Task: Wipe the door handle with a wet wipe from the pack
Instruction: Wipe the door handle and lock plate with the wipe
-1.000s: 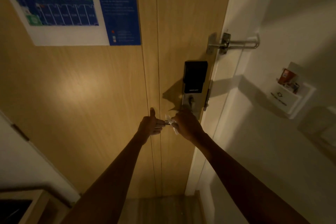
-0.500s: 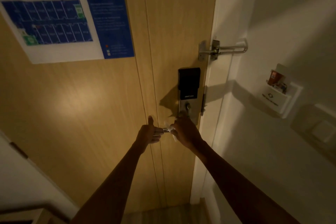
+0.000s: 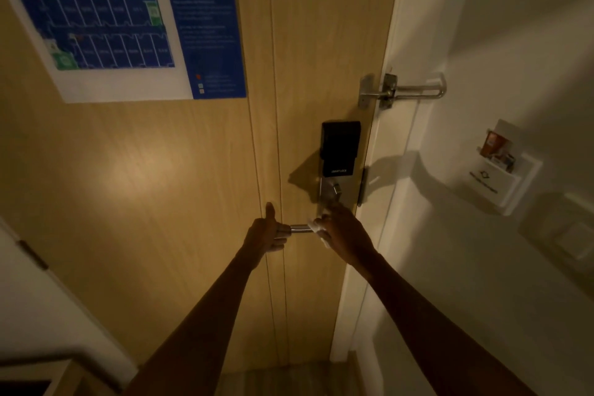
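- We have our left hand (image 3: 268, 233) wrapped around the free end of the door handle (image 3: 300, 228), thumb sticking up.
- Our right hand (image 3: 342, 235) is clamped on the wet wipe (image 3: 316, 231), pressing it round the handle near the lock plate (image 3: 331, 193).
- The handle's long axis runs level, pointing left, away from the door edge.
- Bare door (image 3: 160, 186) lies open to the left; the white frame (image 3: 385, 170) crowds the right.

Single head view, worn high, tilted forward and down along both outstretched arms. Faces the door (image 3: 193, 170) squarely at arm's length, with wide-angle bending at the edges.
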Action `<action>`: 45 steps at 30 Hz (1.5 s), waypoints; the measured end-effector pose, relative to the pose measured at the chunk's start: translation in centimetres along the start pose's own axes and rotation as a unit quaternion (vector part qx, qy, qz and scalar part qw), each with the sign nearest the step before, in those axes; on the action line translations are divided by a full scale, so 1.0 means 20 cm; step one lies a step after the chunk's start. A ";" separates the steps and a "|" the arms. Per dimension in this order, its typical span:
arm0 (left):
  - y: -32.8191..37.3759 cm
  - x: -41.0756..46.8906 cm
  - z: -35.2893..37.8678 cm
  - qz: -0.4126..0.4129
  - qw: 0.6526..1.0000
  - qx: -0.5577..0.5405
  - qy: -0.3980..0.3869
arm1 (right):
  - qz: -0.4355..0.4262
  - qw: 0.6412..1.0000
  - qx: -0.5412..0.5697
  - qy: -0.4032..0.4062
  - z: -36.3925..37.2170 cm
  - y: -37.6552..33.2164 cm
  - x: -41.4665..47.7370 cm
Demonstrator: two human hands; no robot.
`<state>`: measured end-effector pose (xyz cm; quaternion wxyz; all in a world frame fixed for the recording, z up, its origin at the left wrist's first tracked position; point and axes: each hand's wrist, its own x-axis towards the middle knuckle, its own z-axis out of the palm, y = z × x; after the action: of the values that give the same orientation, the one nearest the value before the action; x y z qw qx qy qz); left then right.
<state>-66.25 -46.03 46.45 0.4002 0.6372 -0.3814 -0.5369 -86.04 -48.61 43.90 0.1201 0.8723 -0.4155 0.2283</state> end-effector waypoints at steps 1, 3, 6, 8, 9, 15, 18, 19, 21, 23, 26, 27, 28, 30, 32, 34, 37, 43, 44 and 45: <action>0.01 -0.01 0.00 -0.002 1.000 0.001 -0.003 | 0.003 1.000 0.000 0.000 -0.02 0.01 -0.01; 0.03 -0.01 0.01 -0.013 1.000 0.000 -0.009 | 0.009 1.000 -0.007 0.002 -0.02 0.00 -0.02; 0.03 -0.01 0.01 -0.019 1.000 -0.008 -0.017 | 0.003 1.000 -0.027 -0.006 0.05 -0.11 0.03; 0.03 0.00 0.00 -0.016 1.000 0.004 -0.012 | 0.010 0.999 -0.035 -0.008 0.10 -0.19 0.06; 0.02 -0.01 -0.01 -0.012 1.000 0.012 -0.013 | 0.017 1.000 -0.024 -0.002 0.13 -0.20 0.07; 0.03 -0.05 -0.03 -0.006 0.998 0.031 -0.046 | 0.013 1.000 0.017 0.012 0.06 -0.14 0.02; 0.01 -0.05 -0.04 -0.005 0.999 0.011 -0.050 | 0.010 1.000 0.003 0.009 0.08 -0.16 0.03; 0.01 -0.04 -0.04 -0.008 0.999 0.006 -0.051 | 0.007 1.000 0.006 0.006 0.09 -0.17 0.03; 0.00 -0.04 -0.05 -0.009 0.999 -0.003 -0.052 | 0.011 1.000 0.009 -0.005 0.11 -0.20 0.05; -0.01 -0.03 -0.06 -0.008 0.998 -0.011 -0.053 | 0.019 1.000 0.006 -0.012 0.10 -0.20 0.07; -0.01 -0.03 -0.06 -0.007 0.998 -0.019 -0.052 | -0.011 0.998 -0.036 -0.040 0.06 -0.19 0.11; -0.01 -0.03 -0.05 -0.007 0.999 -0.016 -0.050 | -0.026 0.997 -0.046 -0.061 0.04 -0.19 0.13; 0.00 -0.03 -0.05 -0.005 0.999 -0.010 -0.048 | -0.034 0.995 -0.042 -0.086 0.01 -0.18 0.14; 0.01 -0.03 -0.05 -0.002 0.999 -0.004 -0.049 | -0.038 0.988 -0.021 -0.148 -0.04 -0.15 0.20; 0.01 -0.04 -0.06 -0.005 0.999 -0.009 -0.048 | -0.023 0.975 0.011 -0.221 -0.06 -0.13 0.26; 0.00 -0.04 -0.06 -0.002 0.999 -0.017 -0.043 | 0.014 0.963 0.050 -0.263 -0.05 -0.12 0.28; 0.00 -0.03 -0.06 0.005 0.999 -0.021 -0.039 | 0.048 0.951 0.072 -0.296 -0.01 -0.10 0.30; -0.01 0.00 -0.07 -0.029 0.997 -0.045 -0.060 | 0.113 0.877 0.168 -0.437 -0.07 -0.10 0.41; -0.02 0.00 -0.08 -0.034 0.996 -0.049 -0.064 | 0.114 0.874 0.171 -0.440 -0.06 -0.09 0.41; -0.02 0.00 -0.08 -0.035 0.996 -0.052 -0.064 | 0.114 0.876 0.172 -0.436 -0.05 -0.09 0.40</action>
<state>-64.73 -45.71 46.28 0.3884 0.5931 -0.3547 -0.6095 -80.49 -52.36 48.75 -0.2523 0.8366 -0.4768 -0.0956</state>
